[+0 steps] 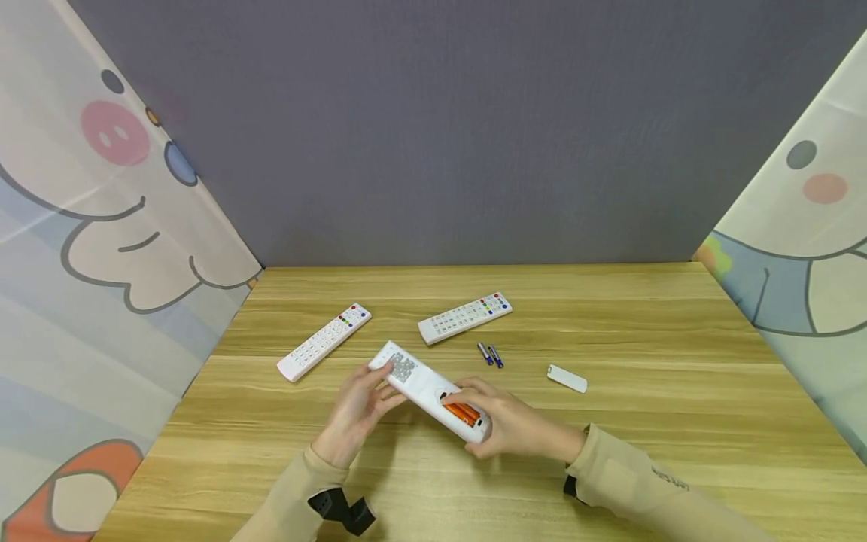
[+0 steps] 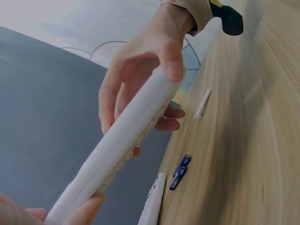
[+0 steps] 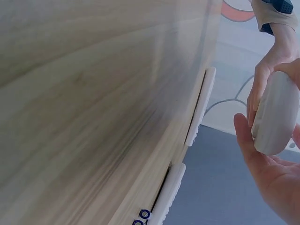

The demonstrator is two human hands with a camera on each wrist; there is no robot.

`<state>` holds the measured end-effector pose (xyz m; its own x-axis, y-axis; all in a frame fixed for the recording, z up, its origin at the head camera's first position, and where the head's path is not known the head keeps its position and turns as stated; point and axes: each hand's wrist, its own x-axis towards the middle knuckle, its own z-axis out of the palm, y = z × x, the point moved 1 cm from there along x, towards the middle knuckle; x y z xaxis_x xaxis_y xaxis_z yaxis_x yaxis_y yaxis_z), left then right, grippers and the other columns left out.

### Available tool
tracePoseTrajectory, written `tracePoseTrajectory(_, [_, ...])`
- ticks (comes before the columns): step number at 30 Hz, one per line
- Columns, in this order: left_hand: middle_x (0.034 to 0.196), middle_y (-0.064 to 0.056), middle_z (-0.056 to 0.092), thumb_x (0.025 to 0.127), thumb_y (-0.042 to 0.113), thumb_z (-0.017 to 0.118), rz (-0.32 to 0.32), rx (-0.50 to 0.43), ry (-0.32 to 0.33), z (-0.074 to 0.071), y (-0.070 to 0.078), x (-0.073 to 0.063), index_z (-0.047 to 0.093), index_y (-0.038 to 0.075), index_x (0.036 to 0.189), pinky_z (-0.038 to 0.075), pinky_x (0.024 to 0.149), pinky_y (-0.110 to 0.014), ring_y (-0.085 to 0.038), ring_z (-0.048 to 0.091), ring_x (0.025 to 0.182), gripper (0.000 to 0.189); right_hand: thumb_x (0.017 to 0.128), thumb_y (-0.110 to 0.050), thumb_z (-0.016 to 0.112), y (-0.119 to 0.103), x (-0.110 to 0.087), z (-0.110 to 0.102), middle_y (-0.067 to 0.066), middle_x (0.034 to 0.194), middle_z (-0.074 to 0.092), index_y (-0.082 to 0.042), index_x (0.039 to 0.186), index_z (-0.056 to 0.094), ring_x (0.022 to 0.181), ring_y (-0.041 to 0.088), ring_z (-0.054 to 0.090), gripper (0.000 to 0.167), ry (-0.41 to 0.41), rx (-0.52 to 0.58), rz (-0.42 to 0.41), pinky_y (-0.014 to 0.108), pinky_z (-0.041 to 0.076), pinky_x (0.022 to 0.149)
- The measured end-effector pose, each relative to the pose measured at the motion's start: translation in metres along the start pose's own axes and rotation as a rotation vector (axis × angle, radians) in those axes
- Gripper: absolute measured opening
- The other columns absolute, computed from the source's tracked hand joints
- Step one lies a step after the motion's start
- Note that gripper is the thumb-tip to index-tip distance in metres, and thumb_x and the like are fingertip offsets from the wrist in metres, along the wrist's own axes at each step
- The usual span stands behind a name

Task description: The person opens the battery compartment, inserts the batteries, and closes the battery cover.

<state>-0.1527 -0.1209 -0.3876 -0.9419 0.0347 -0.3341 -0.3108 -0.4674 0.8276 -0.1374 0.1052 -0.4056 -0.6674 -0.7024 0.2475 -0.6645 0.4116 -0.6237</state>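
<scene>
A white remote control [image 1: 423, 385] is held back side up above the table, its battery compartment uncovered. Two orange batteries [image 1: 463, 411] lie side by side in it. My left hand [image 1: 355, 414] grips the far-left end, thumb on the back and fingers underneath. Around the other end curls my right hand [image 1: 511, 423], with a fingertip at the upper end of the batteries. The left wrist view shows the remote's side [image 2: 117, 126] and the right hand's thumb pressing its end. In the right wrist view its rounded end [image 3: 276, 117] sits between thumb and fingers.
Two more white remotes lie button side up, one at left [image 1: 325, 342] and one at the back [image 1: 466, 318]. Two blue batteries [image 1: 491, 355] rest near the middle of the wooden table [image 1: 664, 361]. A white battery cover [image 1: 567, 379] lies to the right. A grey panel [image 1: 474, 150] stands behind.
</scene>
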Motion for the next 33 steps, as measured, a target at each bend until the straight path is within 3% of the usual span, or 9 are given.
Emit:
tracePoseTrajectory(13, [0.092, -0.006, 0.057, 0.09, 0.002, 0.044, -0.004, -0.004, 0.01, -0.0008, -0.0002, 0.0006, 0.037, -0.004, 0.114, 0.05, 0.081, -0.041, -0.02, 0.06, 0.082, 0.026, 0.067, -0.02, 0.074, 0.001, -0.0023, 0.0016, 0.017, 0.125, 0.045, -0.012, 0.12, 0.056, 0.103, 0.024, 0.051, 0.057, 0.078, -0.067, -0.104, 0.022, 0.048, 0.078])
tracePoseTrajectory(25, [0.094, -0.006, 0.056, 0.091, 0.002, 0.042, -0.013, -0.008, 0.002, -0.0015, 0.0001, -0.0003, 0.036, -0.003, 0.116, 0.05, 0.081, -0.041, -0.02, 0.059, 0.083, 0.026, 0.073, -0.023, 0.071, -0.003, -0.0039, 0.0001, 0.018, 0.129, 0.039, -0.014, 0.127, 0.048, 0.099, 0.02, 0.05, 0.059, 0.012, -0.058, -0.077, 0.022, 0.048, 0.075])
tracePoseTrajectory(33, [0.092, -0.005, 0.057, 0.091, 0.002, 0.042, -0.005, -0.007, 0.005, -0.0003, 0.0007, 0.0009, 0.037, -0.003, 0.115, 0.051, 0.078, -0.038, -0.019, 0.059, 0.083, 0.025, 0.074, -0.024, 0.07, -0.0002, -0.0063, -0.0034, 0.014, 0.128, 0.043, -0.009, 0.122, 0.053, 0.108, 0.026, 0.049, 0.053, 0.053, -0.035, -0.08, 0.025, 0.049, 0.082])
